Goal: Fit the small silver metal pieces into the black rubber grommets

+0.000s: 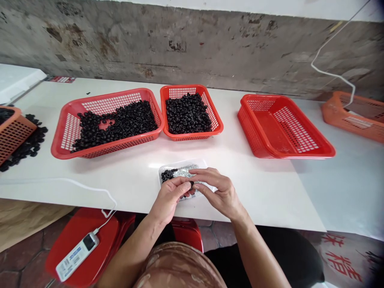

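Observation:
Over a clear plastic tray (204, 163), my left hand (168, 198) pinches a small black part (191, 184) between thumb and fingers. My right hand (222, 194) meets it from the other side, its thumb tip against the part and its index finger stretched above. The part looks like the black rings nearby, but fingers cover much of it. Inside the tray, small black rings (168, 174) lie at the left and many tiny silvery metal pieces (185, 171) fill the middle. My hands hide the tray's near right side.
Behind the tray stand a wide red basket (57, 140) and a smaller red basket (220, 127), both holding black rings. Stacked red baskets (255, 140) stand right, an orange basket (336, 110) beyond. Loose black parts (28, 146) lie left. A white cable (87, 185) reaches a power strip (77, 256) on a red stool (105, 228).

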Demonstrator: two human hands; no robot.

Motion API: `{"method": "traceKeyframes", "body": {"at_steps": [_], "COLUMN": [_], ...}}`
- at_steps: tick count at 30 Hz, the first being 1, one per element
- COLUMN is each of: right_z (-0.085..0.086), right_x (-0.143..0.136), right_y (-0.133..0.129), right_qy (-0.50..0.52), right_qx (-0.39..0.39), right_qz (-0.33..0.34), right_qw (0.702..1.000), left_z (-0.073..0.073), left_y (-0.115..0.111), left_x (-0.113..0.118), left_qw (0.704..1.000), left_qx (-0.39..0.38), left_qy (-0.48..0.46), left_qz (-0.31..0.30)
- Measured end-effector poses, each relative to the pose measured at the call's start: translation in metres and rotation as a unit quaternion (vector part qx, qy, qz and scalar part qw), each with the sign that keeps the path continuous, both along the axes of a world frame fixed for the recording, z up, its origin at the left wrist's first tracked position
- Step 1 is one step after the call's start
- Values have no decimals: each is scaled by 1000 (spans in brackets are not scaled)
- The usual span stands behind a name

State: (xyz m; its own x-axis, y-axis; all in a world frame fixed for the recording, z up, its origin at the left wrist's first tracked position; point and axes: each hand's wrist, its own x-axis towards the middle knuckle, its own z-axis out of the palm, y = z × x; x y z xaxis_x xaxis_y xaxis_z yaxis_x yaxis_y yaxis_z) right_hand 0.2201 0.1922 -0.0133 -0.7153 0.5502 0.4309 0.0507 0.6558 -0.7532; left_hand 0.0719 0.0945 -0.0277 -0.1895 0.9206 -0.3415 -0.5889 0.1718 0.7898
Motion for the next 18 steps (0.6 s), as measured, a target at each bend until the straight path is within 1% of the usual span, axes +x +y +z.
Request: {"method": "traceKeyframes", "body": {"at_steps": [2, 5, 7, 9, 14, 18], "right_z": [1, 1, -1, -3, -5, -7], "right_x": [-2, -9, -12, -13, -9, -7], "right_y": [-5, -13, -15, -15, -12, -11], "right_qy": [-25, -71, -85, -84, -97, -100], "right_qx": [78, 200, 245, 256, 247, 256], "right_qz": [-18, -64, -80, -81, -73, -54], "right_qw": [996, 975, 962, 960, 961, 960], "left_z": [1, 3, 3, 3, -2, -7], "left_y": [2, 4, 4, 2, -2, -4], "left_x": [1, 2, 1, 0, -3, -1], "left_qw": [1000, 999, 999, 999, 998, 997], "left_qx": [4, 16, 25, 29, 25, 21], "left_qy": [4, 21, 31, 31, 44, 75], "left_qz": [10, 27, 33, 25, -29, -7]}}
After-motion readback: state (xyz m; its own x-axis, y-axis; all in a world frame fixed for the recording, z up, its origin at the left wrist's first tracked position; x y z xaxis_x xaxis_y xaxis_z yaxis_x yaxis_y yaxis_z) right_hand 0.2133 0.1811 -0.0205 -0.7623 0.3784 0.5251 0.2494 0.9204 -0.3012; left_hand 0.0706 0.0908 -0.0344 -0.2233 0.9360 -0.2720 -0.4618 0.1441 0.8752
